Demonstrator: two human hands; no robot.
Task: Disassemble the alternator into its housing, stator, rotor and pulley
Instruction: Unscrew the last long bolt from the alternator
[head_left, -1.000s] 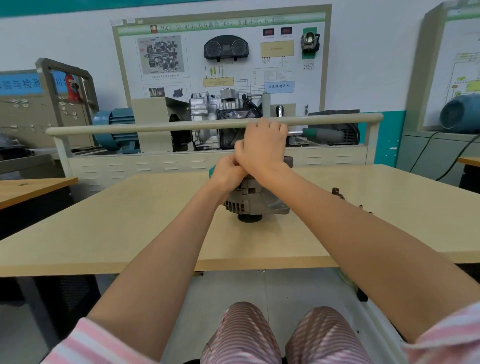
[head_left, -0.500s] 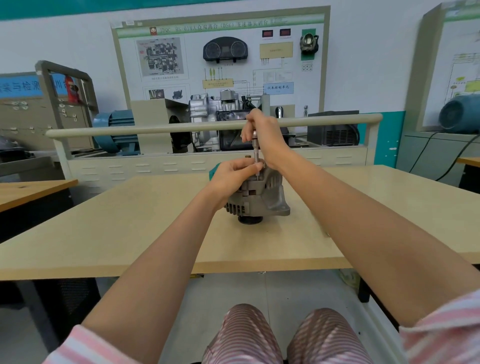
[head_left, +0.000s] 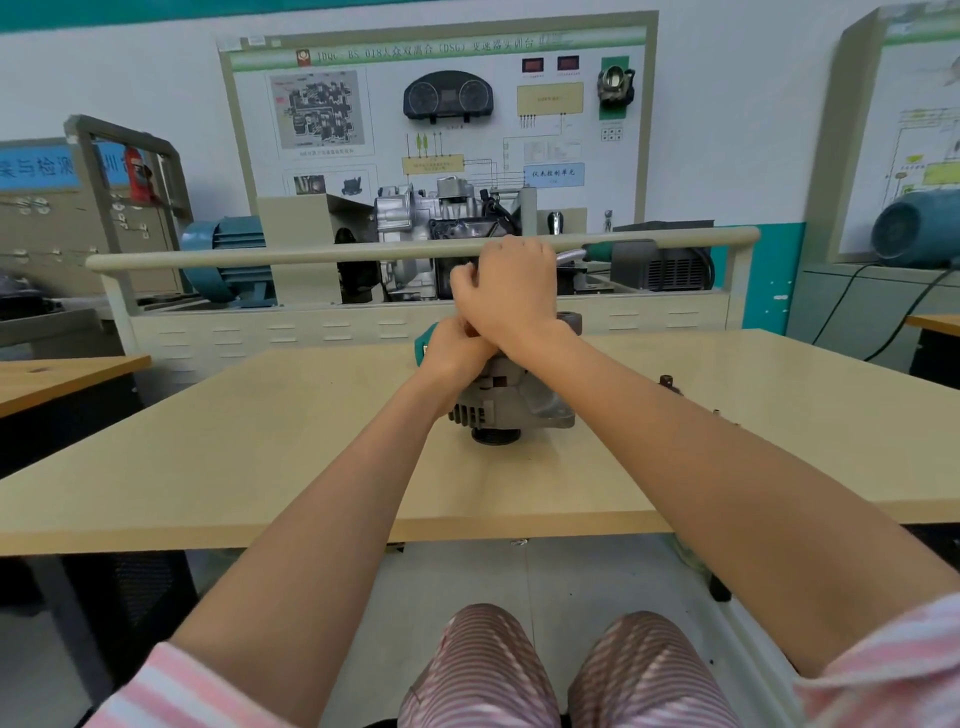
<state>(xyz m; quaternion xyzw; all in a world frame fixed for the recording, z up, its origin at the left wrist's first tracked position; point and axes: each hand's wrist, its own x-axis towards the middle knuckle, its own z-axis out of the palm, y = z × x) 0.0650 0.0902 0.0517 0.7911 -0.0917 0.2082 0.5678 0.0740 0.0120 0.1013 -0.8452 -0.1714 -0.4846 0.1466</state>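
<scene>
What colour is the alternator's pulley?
Black; the pulley shows under the alternator in the head view.

An automotive training classroom; wall trainer board (head_left: 436, 104), gearbox rig (head_left: 441, 228), plain tables (head_left: 208, 441).

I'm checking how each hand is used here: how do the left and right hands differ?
The left hand sits low against the alternator, while the right hand is stacked above it. The left hand's fingers are largely hidden; the right hand's curl into a fist. What either grips is hidden. Both work over the alternator's top.
</scene>
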